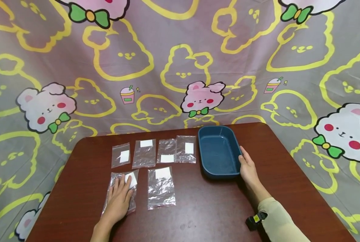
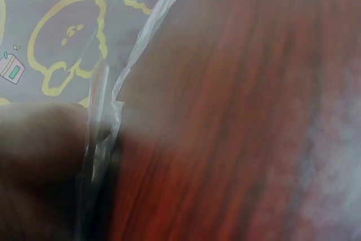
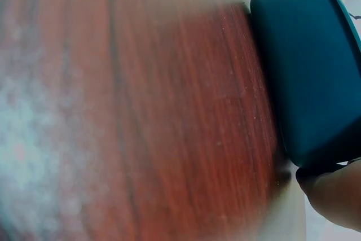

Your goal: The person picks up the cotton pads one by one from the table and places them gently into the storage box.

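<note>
My left hand (image 1: 118, 198) rests with spread fingers on a clear zip bag (image 1: 133, 203) at the front left of the table. A white label shows beside its fingertips. The left wrist view has the bag's crinkled edge (image 2: 141, 38) close by the blurred hand (image 2: 39, 145). At the right, my right hand (image 1: 249, 169) holds a dark blue rectangular tub (image 1: 219, 151) by its right side, thumb at the rim. The right wrist view shows the tub's outer wall (image 3: 310, 71) and part of the hand (image 3: 333, 193) at its corner; the other fingers are hidden.
Several clear bags with white labels lie in a row along the back, including a small bag (image 1: 115, 158). Another larger bag (image 1: 161, 190) lies in front of them. The brown wooden table (image 1: 204, 208) meets a patterned cloth (image 1: 155, 67) behind.
</note>
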Demonstrator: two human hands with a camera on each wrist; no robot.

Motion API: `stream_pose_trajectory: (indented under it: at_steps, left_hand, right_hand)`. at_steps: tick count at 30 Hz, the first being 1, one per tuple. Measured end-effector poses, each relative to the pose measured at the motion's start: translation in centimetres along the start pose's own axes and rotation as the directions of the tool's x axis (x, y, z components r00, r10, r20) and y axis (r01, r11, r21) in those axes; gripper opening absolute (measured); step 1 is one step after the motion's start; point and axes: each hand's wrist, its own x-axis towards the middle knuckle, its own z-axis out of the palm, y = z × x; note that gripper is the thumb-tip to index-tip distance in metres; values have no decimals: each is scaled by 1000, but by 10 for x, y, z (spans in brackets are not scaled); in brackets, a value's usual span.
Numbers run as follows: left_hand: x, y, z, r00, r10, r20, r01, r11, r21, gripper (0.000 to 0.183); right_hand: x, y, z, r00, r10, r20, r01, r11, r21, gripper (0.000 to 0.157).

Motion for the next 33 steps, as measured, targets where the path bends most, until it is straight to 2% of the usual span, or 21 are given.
stream_pose_trajectory:
  at_steps: [15, 25, 33]
  left_hand:
    - [-1, 3, -3, 1000, -17, 0, 17, 999, -29, 52]
    - [0, 3, -3, 1000, -23, -17, 23, 999, -40, 49]
    - [-1, 10, -8, 998, -34, -51, 33, 999, -24, 48]
  right_hand:
    - [0, -6, -3, 999, 49, 23, -49, 999, 6, 53]
    - [2, -1, -3, 999, 17, 34, -17, 1000, 3, 52]
    - [3, 1, -2, 999, -25, 26, 25, 1000, -8, 52]
